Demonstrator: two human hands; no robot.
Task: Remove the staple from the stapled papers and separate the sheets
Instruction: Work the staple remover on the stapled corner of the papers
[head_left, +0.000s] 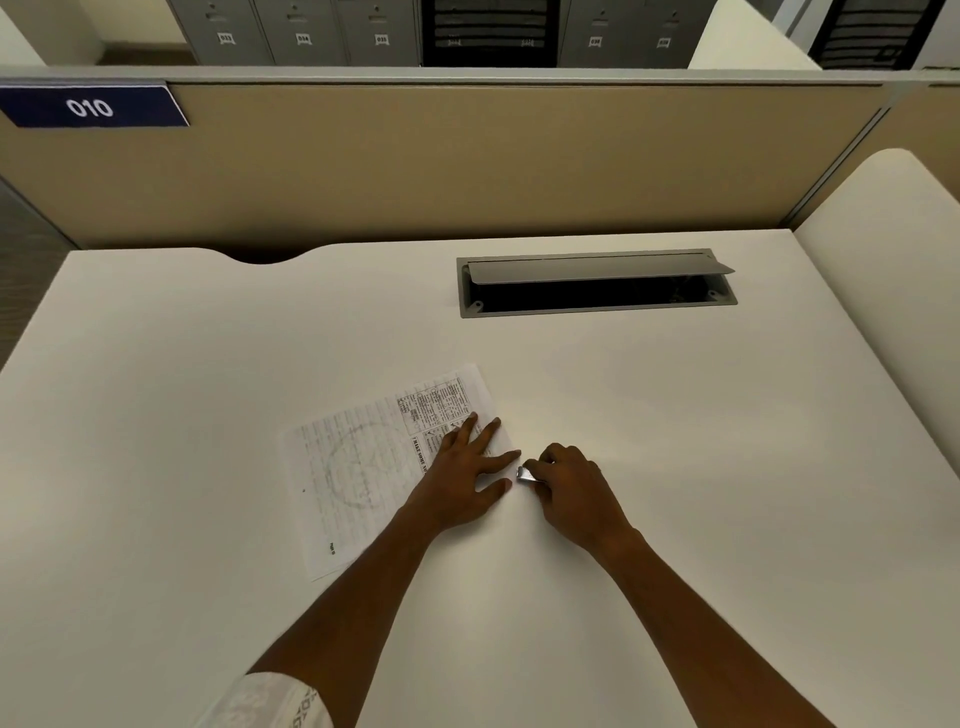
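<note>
The stapled papers (358, 462), printed sheets lying at a slant, rest on the white desk (208, 389). My left hand (462, 473) lies flat on their right part with fingers spread, pressing them down. Just to the right, my right hand (571, 488) is closed around a small metal staple remover (525, 474), whose shiny tip points at the paper's right corner, close to my left fingertips. The staple itself is too small to make out.
A grey cable tray (597, 304) with its lid half open is set into the desk at the back right. A beige partition (467, 166) with a blue "010" label (93, 107) stands behind. Another desk's rounded edge (893, 291) lies to the right.
</note>
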